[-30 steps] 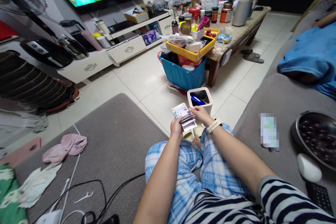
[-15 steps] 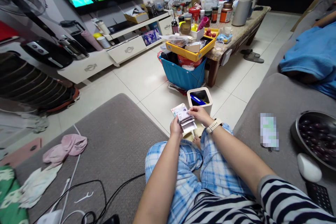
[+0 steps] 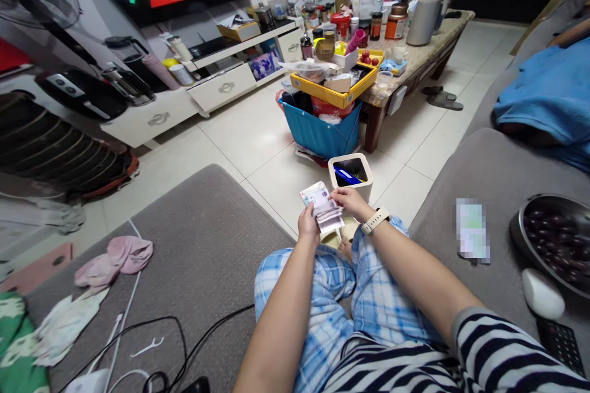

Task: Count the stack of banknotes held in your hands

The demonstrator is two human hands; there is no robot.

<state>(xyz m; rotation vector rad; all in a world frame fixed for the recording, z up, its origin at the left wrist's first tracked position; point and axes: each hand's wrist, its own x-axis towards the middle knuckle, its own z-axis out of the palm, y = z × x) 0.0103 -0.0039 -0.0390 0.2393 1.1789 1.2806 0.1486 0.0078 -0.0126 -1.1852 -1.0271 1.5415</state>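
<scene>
Head view: the left hand clasps a wad of banknotes above the lap, right-hand fingers pressing on top; light, limp paper, best held by its edges.

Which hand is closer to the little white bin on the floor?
Right. The right hand is closer, its fingers on the stack of banknotes directly in front of the white bin. The left hand holds the notes farther away, out in front and to the bin's left.
</scene>
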